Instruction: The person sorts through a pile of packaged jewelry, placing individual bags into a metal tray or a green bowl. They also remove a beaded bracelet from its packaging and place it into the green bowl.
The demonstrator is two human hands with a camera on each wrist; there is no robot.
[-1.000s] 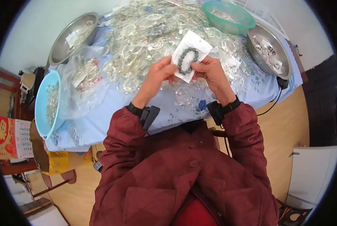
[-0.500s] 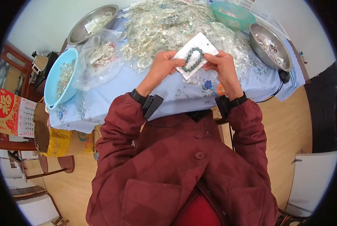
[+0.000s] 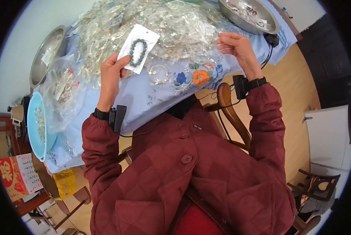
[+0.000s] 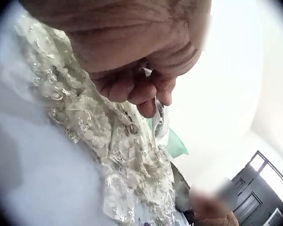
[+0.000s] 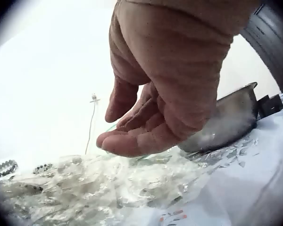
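Observation:
In the head view the left hand (image 3: 112,74) pinches the lower left edge of a white packet with a clear front (image 3: 149,38), its thumb lying over the front. Inside the packet shows a dark green bead bracelet (image 3: 132,53). The right hand (image 3: 238,49) hovers off to the right with relaxed, slightly bent fingers and holds nothing. Below both hands spreads a big pile of clear-bagged bracelets (image 3: 183,29). From the left wrist, the packet (image 4: 160,125) appears edge-on past the curled fingers (image 4: 141,94). The right wrist view shows the thumb apart from the fingers (image 5: 132,141).
A steel basin (image 3: 250,17) with bagged pieces stands at the right, another steel basin (image 3: 46,58) at the far left. Near the left edge are a plastic bag of pieces (image 3: 64,92) and a blue basin (image 3: 32,129). A floral cloth (image 3: 144,102) covers the table; a chair (image 3: 234,113) stands close.
Both hands held the packet earlier. The right hand has let go and moved right, while the left hand has carried the packet left. The head view has also shifted.

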